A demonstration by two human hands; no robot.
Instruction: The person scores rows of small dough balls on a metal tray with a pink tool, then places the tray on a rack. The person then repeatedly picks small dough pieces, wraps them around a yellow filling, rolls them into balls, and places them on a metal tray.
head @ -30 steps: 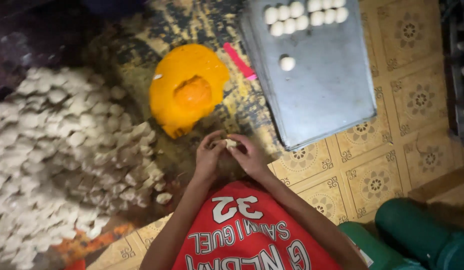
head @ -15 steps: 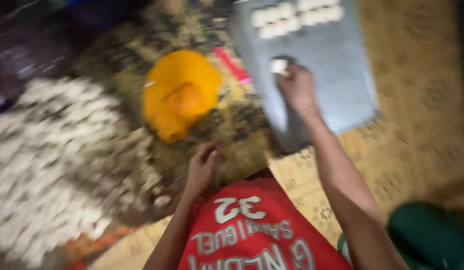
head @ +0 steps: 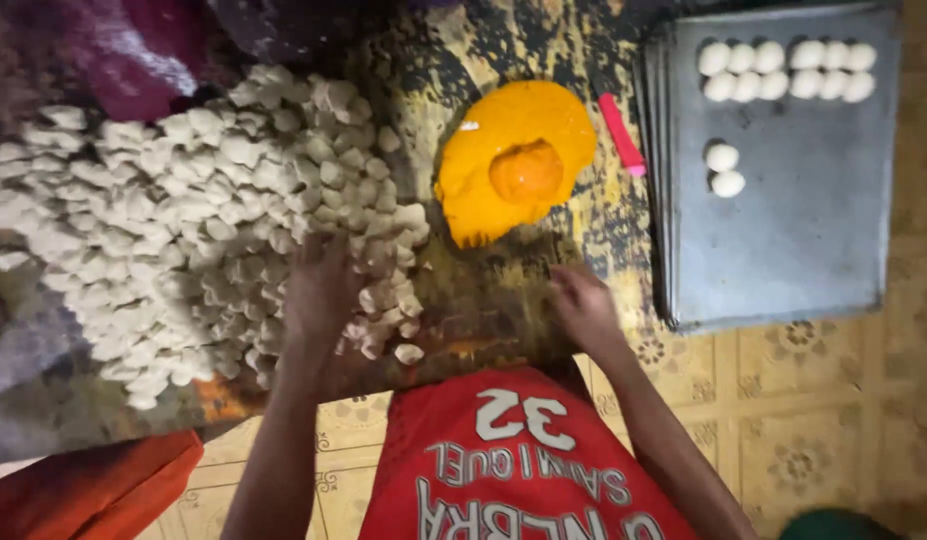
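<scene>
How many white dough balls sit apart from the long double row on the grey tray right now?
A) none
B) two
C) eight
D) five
B: on the grey tray, two white dough balls lie together below the left end of the double row, with bare tray between them and the row.

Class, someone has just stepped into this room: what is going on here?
A person in a red shirt works over a patterned mat on the floor. The left hand reaches into a big pile of pale dough pieces. The right hand hovers over the mat, apparently empty. An orange mound lies ahead, a pink stick beside it. On the grey tray sit a row of rolled balls and two more below.
</scene>
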